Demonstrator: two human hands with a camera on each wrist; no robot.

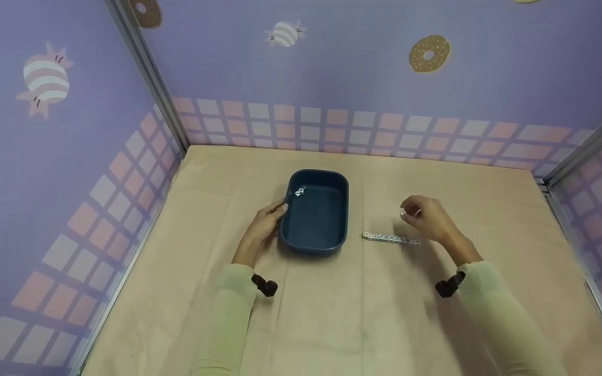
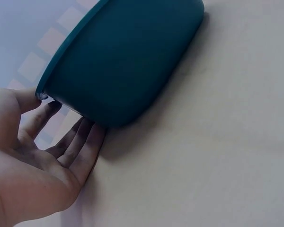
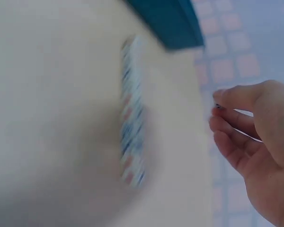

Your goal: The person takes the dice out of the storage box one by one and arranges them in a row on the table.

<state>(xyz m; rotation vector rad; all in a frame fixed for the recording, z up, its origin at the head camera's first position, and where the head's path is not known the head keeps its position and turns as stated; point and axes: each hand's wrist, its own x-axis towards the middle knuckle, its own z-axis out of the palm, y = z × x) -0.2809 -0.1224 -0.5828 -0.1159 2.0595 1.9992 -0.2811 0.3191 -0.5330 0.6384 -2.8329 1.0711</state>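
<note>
A dark blue plastic box (image 1: 315,219) stands on the table with a few small white dice (image 1: 300,191) near its left wall. My left hand (image 1: 265,225) holds the box at its left side. The thumb (image 2: 28,99) is at the rim and the other fingers lie against the outer wall. To the right of the box lies a straight row of dice (image 1: 391,238), blurred in the right wrist view. My right hand (image 1: 429,216) is above and right of that row, pinching a small white die (image 1: 403,211) between thumb and fingertips, which mostly cover it.
A beige cloth (image 1: 322,313) covers the table. Purple patterned panels (image 1: 343,68) rise at the back and both sides, joined by metal posts (image 1: 149,73). Each sleeve has a black device (image 1: 265,285) at the cuff.
</note>
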